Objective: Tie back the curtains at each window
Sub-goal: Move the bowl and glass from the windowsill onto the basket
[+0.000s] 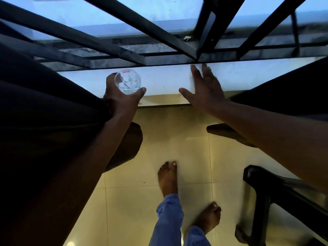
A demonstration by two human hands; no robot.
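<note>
Left hand (122,98) fingers curl round a clear glass (127,82); right hand (205,86) fingers spread flat on the windowsill (163,80).

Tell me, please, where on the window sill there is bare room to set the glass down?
The window sill is bare between the glass in the left hand and the right hand. A further bare stretch runs right of that hand to the right curtain. The left curtain crowds the left end.

Clear cut glass (127,82); glossy floor tiles (159,139); seemingly painted-metal window bars (113,29).
</note>
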